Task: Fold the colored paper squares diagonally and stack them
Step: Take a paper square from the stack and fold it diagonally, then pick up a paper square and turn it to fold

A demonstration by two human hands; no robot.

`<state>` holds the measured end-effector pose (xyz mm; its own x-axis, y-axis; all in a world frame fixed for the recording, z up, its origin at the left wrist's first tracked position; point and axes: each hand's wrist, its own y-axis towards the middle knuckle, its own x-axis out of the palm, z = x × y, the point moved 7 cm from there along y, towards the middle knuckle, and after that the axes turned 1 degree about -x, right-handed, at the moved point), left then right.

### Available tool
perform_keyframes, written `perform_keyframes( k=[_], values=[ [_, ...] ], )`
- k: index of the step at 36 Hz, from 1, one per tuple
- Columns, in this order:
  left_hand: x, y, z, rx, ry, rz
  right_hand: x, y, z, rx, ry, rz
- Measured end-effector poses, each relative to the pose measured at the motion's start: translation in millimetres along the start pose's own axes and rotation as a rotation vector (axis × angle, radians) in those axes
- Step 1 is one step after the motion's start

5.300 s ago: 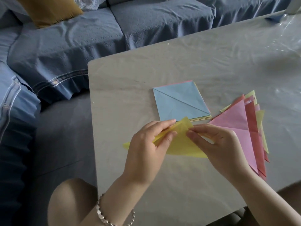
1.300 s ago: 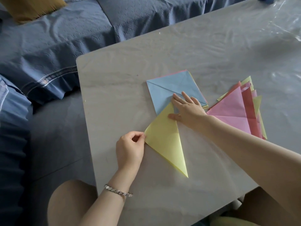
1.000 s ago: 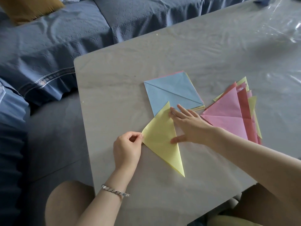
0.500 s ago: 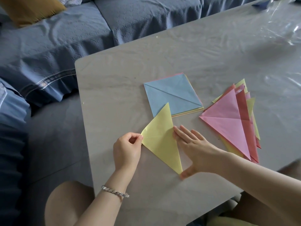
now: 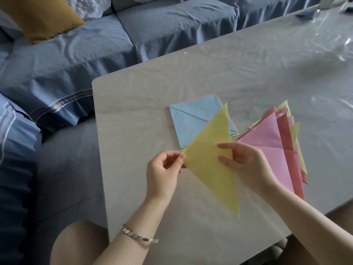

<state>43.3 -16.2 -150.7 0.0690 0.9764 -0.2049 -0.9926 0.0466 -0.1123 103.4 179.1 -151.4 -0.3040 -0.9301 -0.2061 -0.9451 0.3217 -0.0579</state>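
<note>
Both hands' fingers (image 5: 227, 162) pinch the yellow triangle (image 5: 210, 155); pink stack (image 5: 271, 148) beside

You've got a pale grey table (image 5: 133, 131) w/ a glossy clear cover, rounded corner at far left. On it: 1 stack of paper squares (image 5: 189, 123), blue on top w/ a diagonal crease; just right of it, a fanned pile of folded triangles (image 5: 267, 142), pink on top, red and yellow beneath.

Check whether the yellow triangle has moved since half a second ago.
Yes. The yellow triangle, pinched by the left hand and right hand, now overlaps more of the blue square, its tip farther up-right.
</note>
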Motion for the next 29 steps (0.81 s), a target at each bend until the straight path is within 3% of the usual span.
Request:
perform_keyframes(
  k=[4, 6, 11, 13, 15, 20, 23, 29],
  values=[
    [17.5, 18.1, -2.6, 0.008, 0.181, -0.032, -52.7, -0.1, -3.6, -0.042, -0.145, 0.224],
    [20.5, 29.7, -7.3, -0.041, 0.265, 0.008, -78.2, -2.4, -2.4, -0.026, -0.327, 0.314],
    [28.9, 48.7, -10.2, -0.159, 0.315, 0.044, -100.8, -3.8, 12.5, 0.130, -0.753, 0.307],
    [31.7, 51.8, -9.8, -0.187, 0.313, 0.029, -94.5, 1.1, 9.3, 0.081, -0.841, 0.314],
    [35.2, 52.7, -7.6, -0.200, 0.313, 0.004, -75.7, 10.8, -0.9, -0.066, -0.842, 0.269],
    [38.5, 52.3, -4.3, -0.231, 0.274, -0.015, -3.4, 40.8, -10.9, -0.266, -0.800, -0.042],
    [38.0, 53.3, -4.2, -0.253, 0.233, 0.018, 25.4, 52.8, -0.7, -0.245, -0.950, -0.207],
    [44.4, 53.2, -7.7, -0.258, 0.154, 0.015, 37.9, 51.6, 11.4, -0.277, -1.035, -0.227]
  ],
)
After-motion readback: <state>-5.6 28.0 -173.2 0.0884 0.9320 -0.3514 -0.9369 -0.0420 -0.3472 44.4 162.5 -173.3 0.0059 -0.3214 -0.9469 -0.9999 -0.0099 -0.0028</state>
